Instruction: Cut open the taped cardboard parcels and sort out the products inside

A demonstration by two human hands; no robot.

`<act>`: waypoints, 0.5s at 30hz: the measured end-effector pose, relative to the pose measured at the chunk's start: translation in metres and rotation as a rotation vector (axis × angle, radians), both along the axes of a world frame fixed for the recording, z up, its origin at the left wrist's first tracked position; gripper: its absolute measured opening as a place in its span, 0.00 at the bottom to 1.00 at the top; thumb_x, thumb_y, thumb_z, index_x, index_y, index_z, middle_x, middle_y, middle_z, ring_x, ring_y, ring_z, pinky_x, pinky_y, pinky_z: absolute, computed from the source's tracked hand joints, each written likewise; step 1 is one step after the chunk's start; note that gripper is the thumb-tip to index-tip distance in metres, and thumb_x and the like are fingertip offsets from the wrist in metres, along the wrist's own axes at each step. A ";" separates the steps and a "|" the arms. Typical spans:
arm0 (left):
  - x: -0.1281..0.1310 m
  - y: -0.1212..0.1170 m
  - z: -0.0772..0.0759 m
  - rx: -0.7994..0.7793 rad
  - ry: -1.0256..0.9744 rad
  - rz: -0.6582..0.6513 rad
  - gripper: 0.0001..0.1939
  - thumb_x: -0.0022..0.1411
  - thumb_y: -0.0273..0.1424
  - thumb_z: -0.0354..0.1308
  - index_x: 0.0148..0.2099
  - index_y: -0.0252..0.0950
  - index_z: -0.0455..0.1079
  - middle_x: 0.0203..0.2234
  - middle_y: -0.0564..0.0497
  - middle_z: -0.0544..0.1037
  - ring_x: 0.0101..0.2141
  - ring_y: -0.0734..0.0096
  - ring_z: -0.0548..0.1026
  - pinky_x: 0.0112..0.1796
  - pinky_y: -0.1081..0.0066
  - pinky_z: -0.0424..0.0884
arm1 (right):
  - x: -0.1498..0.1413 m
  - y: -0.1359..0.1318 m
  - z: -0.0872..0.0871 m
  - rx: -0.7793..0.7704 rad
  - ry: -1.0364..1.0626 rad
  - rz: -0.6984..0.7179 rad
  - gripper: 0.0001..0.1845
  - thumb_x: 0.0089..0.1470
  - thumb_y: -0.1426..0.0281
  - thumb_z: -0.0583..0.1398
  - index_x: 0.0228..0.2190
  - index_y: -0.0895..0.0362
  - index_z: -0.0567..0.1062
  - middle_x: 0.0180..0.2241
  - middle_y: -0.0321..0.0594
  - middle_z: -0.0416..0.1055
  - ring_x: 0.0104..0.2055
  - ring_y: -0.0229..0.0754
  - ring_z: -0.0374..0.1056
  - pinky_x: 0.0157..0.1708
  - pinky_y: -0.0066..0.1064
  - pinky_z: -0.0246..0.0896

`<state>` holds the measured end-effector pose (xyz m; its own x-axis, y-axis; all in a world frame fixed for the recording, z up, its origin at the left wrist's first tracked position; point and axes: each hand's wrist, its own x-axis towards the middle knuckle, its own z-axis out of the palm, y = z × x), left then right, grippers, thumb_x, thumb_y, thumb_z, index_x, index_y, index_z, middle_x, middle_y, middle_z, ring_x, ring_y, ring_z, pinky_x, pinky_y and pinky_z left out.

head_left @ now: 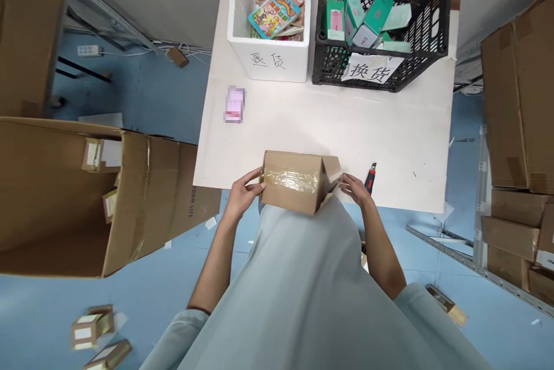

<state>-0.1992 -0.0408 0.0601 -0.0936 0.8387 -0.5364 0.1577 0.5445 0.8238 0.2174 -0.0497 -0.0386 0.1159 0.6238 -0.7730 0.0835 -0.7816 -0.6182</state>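
Observation:
A small brown cardboard box (298, 180), sealed with clear tape along its top, rests at the near edge of the white table (329, 122). My left hand (244, 190) grips the box's left end with curled fingers. At the right end, where a flap stands open, my right hand (357, 188) holds the box with its fingers at the flap. A red and black utility knife (371, 178) lies on the table just right of my right hand.
A white bin (270, 58) with colourful booklets and a black crate (381, 64) with teal boxes stand at the table's far edge. A large open carton (86, 197) sits at left. Stacked cartons (519, 127) fill shelves at right. Small boxes (93, 329) lie on the blue floor.

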 end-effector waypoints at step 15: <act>-0.005 0.071 -0.064 0.009 -0.018 0.029 0.39 0.54 0.48 0.74 0.63 0.32 0.80 0.63 0.34 0.82 0.47 0.56 0.84 0.43 0.62 0.82 | -0.008 0.040 0.062 0.103 0.021 -0.075 0.22 0.66 0.51 0.66 0.49 0.54 0.83 0.49 0.46 0.85 0.47 0.47 0.84 0.56 0.38 0.75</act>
